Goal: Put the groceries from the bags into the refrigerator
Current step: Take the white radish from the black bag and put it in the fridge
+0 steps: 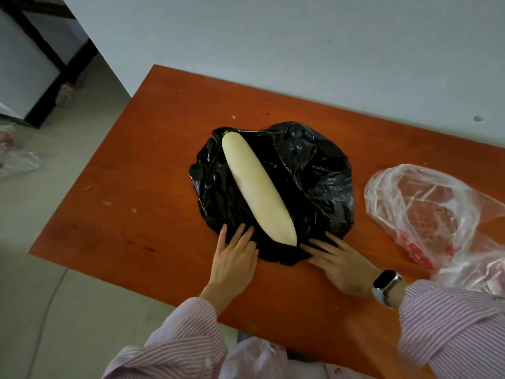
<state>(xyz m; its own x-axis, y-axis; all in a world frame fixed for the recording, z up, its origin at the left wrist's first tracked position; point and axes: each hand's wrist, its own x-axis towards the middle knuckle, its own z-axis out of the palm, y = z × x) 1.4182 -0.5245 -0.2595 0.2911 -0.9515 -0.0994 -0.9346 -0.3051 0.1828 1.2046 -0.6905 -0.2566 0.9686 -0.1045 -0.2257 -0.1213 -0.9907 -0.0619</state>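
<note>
A long white radish lies diagonally on a flattened black plastic bag in the middle of an orange-brown table. My left hand rests flat on the bag's near edge, just left of the radish's near end, fingers spread. My right hand, with a smartwatch on the wrist, lies flat on the bag's near edge to the right of that end. Neither hand grips the radish.
A clear plastic bag with red print lies crumpled on the table's right side. A white wall runs behind the table. Another clear bag sits on the floor at far left, near a dark-framed white unit.
</note>
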